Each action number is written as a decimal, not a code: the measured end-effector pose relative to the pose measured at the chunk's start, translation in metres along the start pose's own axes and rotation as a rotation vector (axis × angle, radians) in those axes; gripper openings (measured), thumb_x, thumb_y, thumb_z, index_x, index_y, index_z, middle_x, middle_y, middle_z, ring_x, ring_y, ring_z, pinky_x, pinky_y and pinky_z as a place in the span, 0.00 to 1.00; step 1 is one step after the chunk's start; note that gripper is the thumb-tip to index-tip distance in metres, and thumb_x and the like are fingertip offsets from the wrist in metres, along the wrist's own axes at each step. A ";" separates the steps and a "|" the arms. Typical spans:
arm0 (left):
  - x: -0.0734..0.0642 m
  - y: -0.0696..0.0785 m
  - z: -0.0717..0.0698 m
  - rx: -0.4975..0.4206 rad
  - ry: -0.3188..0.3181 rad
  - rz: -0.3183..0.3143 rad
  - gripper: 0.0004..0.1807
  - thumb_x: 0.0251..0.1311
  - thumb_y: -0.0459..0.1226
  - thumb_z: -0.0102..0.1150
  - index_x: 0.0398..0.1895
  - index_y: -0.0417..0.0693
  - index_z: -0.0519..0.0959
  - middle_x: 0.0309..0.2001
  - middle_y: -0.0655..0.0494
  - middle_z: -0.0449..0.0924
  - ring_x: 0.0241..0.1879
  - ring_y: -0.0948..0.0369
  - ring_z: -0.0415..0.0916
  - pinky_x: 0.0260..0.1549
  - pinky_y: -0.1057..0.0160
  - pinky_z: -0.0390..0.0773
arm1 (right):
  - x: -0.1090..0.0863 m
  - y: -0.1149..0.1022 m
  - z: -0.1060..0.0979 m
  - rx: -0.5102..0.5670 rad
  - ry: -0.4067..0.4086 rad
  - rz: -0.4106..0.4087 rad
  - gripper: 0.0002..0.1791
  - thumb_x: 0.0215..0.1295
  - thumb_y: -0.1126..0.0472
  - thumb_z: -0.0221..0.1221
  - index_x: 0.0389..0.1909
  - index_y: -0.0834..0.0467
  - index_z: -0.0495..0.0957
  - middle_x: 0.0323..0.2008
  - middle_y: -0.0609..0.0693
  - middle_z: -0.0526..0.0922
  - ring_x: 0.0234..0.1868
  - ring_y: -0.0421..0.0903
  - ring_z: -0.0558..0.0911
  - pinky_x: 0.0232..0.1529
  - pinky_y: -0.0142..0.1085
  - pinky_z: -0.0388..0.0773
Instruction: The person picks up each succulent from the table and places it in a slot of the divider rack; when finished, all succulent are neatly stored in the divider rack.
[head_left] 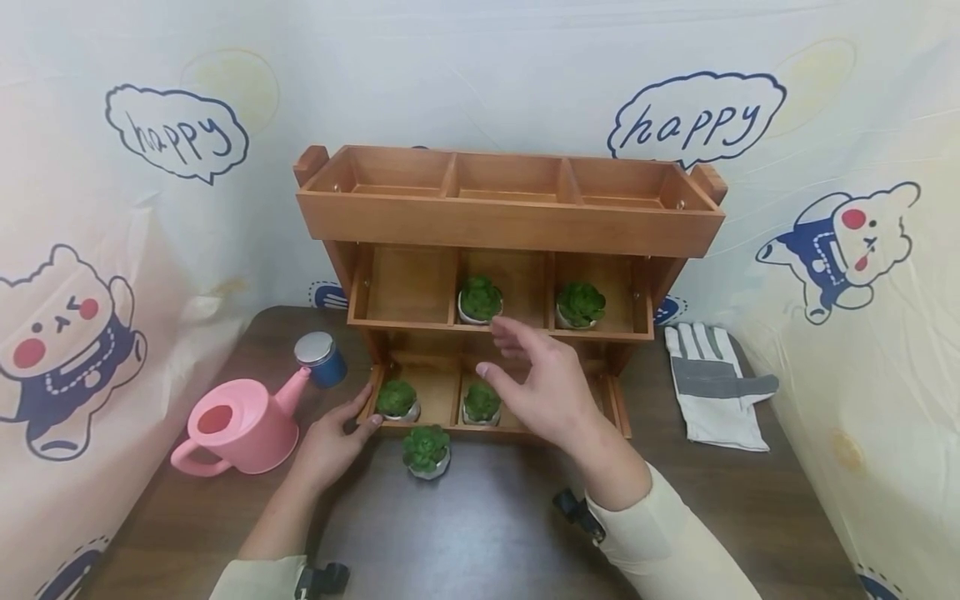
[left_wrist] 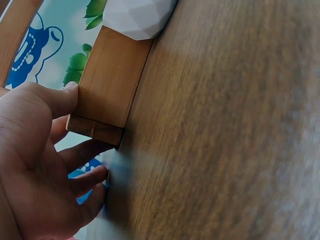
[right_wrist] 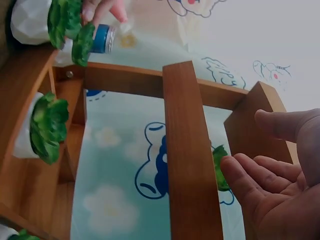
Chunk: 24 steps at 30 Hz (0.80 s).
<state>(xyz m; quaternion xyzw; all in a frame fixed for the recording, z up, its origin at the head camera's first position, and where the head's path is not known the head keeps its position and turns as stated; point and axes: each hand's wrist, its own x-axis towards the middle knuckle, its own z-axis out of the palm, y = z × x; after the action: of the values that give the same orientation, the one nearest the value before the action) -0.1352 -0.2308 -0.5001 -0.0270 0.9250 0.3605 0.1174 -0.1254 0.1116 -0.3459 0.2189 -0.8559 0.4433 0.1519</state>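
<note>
A three-tier wooden planter shelf stands on the table. My left hand grips its lower left corner, thumb on the front board and fingers around the end. My right hand is held before the middle tier, fingers extended and holding nothing. Its fingertips are close to the potted succulent in the middle compartment; another succulent sits to the right. The bottom tier holds a left succulent and a middle succulent. One more succulent stands on the table in front.
A pink watering can and a blue jar with a silver lid stand left of the shelf. A white and grey glove lies to the right. Printed fabric hangs behind. The top tier has three compartments.
</note>
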 end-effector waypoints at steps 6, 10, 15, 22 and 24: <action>0.000 -0.001 0.000 0.002 0.000 -0.003 0.43 0.67 0.70 0.50 0.82 0.72 0.55 0.79 0.38 0.58 0.76 0.33 0.56 0.65 0.23 0.58 | -0.009 0.002 0.010 0.056 -0.034 0.002 0.27 0.63 0.61 0.73 0.63 0.60 0.79 0.55 0.49 0.86 0.53 0.47 0.86 0.55 0.34 0.83; 0.001 -0.001 0.001 0.002 -0.003 -0.010 0.43 0.67 0.70 0.50 0.82 0.73 0.55 0.79 0.38 0.58 0.76 0.34 0.56 0.64 0.23 0.59 | -0.016 0.002 0.019 0.083 -0.093 -0.006 0.28 0.63 0.61 0.73 0.64 0.60 0.78 0.55 0.49 0.86 0.54 0.46 0.86 0.55 0.33 0.83; 0.001 0.000 0.001 -0.001 -0.007 -0.021 0.44 0.66 0.70 0.51 0.82 0.73 0.55 0.79 0.38 0.59 0.76 0.33 0.56 0.64 0.23 0.59 | -0.023 0.005 0.031 0.027 -0.167 0.001 0.30 0.63 0.57 0.73 0.66 0.58 0.78 0.56 0.48 0.86 0.51 0.41 0.86 0.54 0.35 0.84; 0.001 0.000 0.001 0.002 -0.006 -0.021 0.44 0.66 0.71 0.51 0.82 0.74 0.55 0.79 0.39 0.59 0.76 0.34 0.56 0.63 0.22 0.60 | -0.032 0.015 0.049 0.024 -0.288 0.065 0.32 0.66 0.54 0.71 0.69 0.57 0.75 0.60 0.52 0.84 0.54 0.48 0.86 0.51 0.36 0.85; 0.001 -0.001 0.001 0.004 -0.005 -0.019 0.44 0.66 0.71 0.51 0.82 0.74 0.55 0.79 0.39 0.59 0.76 0.34 0.56 0.63 0.22 0.60 | -0.034 0.019 0.054 0.027 -0.310 0.072 0.32 0.67 0.54 0.70 0.69 0.58 0.75 0.60 0.54 0.84 0.55 0.50 0.86 0.53 0.38 0.85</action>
<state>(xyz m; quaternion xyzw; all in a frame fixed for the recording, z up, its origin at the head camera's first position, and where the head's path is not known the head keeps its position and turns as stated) -0.1359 -0.2307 -0.5014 -0.0346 0.9251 0.3576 0.1230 -0.1089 0.0847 -0.4047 0.2559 -0.8704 0.4207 -0.0008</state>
